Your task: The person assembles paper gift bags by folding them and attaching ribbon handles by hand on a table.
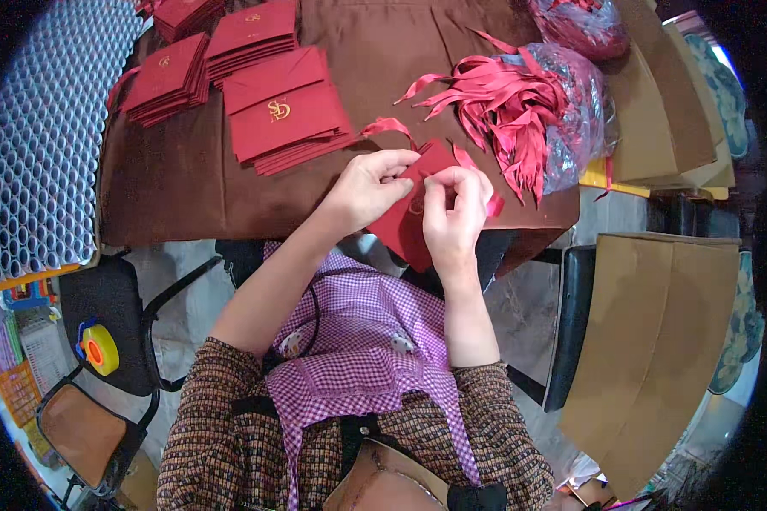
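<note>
Ribbon work on a red paper bag (405,234) is shown; handle fitting appears to be the step in hand. The bag is held between both hands, its lower part hanging past the near edge of the brown-clothed table (175,203). Its upper part is clamped by the left hand (360,192); the right hand (457,206) is pinched together over the bag, though whether paper or ribbon is caught cannot be told. Loose ribbon ends (386,126) are seen just beyond the grip. For the next move, the bag would need to be kept steady while an end is drawn through or evened. Ahead and left of the grip, a stack of red bags (294,106) is set close, with further stacks (166,77) behind; ahead and right, a heap of ribbons (511,102) is bunched against a clear plastic sack (584,111). Its strands could be snagged by the right hand.
</note>
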Action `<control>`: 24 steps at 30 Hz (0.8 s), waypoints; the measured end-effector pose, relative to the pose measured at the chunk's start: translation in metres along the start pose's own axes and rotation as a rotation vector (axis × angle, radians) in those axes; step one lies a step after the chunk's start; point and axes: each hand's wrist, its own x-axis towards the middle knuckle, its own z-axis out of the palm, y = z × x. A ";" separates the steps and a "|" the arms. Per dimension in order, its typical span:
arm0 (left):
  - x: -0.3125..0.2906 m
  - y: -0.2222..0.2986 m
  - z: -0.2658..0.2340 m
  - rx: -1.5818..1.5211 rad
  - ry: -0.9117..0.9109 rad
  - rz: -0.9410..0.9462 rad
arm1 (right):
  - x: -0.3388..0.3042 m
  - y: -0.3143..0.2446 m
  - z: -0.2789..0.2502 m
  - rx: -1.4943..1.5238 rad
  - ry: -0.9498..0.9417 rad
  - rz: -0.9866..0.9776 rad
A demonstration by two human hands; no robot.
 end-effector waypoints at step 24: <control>0.000 -0.005 0.007 0.664 0.118 0.217 | -0.005 0.011 0.017 0.191 -0.048 0.187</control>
